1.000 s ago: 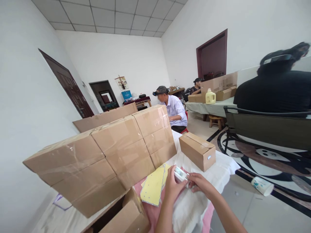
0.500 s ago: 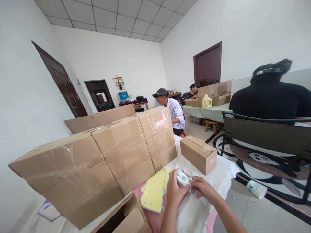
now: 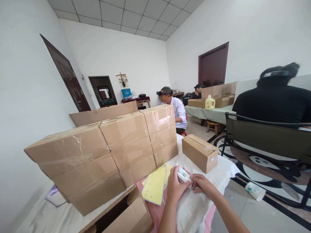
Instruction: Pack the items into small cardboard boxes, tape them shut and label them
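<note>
A small white box (image 3: 184,174) with a printed or windowed top is held over the cloth-covered table. My left hand (image 3: 175,183) wraps round its left side, thumb along the near edge. At the box's right end, my right hand (image 3: 201,183) is closed, its fingertips pinching the end; exactly what they grip there is too small to tell. Just left of my hands lie yellow sheets (image 3: 154,186) with a scalloped, dotted edge, on a pink cloth (image 3: 155,213). A closed cardboard box (image 3: 199,153) sits a little beyond my right hand.
Stacked, taped cardboard boxes (image 3: 131,145) form a wall on the left. An open carton (image 3: 131,216) stands at the near edge. A paper cup (image 3: 255,191) lies on the floor at right. One person (image 3: 178,108) sits beyond the boxes, another (image 3: 277,94) in a chair at right.
The view has shifted slightly, so the room appears farther right. Both hands stay on the small white box, with the right fingers moving slightly at its end.
</note>
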A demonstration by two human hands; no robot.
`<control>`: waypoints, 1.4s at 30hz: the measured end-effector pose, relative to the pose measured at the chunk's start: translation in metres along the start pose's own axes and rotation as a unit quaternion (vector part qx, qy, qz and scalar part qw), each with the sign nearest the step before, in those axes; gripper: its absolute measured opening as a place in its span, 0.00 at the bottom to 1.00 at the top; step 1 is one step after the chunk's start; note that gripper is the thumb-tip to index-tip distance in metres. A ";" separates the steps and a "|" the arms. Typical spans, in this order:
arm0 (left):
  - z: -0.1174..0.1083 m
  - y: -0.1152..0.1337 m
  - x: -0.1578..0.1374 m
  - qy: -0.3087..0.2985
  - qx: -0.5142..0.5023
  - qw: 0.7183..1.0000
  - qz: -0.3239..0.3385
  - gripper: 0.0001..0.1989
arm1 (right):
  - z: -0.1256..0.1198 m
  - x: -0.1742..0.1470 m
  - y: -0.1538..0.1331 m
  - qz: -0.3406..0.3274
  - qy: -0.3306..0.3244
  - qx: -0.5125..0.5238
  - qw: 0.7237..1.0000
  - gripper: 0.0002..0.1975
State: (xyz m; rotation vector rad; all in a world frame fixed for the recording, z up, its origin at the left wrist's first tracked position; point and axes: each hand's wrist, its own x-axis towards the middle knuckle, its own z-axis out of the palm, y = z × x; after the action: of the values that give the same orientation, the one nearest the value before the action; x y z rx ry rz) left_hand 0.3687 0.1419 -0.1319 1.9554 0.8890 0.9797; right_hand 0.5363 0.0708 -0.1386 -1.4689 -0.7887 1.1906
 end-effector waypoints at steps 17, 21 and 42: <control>0.000 -0.001 -0.003 0.013 0.015 1.000 0.012 0.38 | -0.001 -0.012 -0.020 0.048 -0.011 0.021 0.999 0.15; -0.002 0.003 -0.004 0.019 0.021 0.999 0.019 0.37 | -0.006 -0.014 -0.023 0.061 -0.032 0.012 0.998 0.19; -0.001 -0.005 -0.001 0.028 0.048 0.998 0.028 0.38 | -0.012 -0.009 -0.024 0.068 -0.002 -0.127 0.990 0.11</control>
State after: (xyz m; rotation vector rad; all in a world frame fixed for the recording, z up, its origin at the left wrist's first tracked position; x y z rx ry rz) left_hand 0.3658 0.1433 -0.1360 2.0512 0.9330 1.0455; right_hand 0.5478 0.0651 -0.1134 -1.7530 -0.8807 1.2287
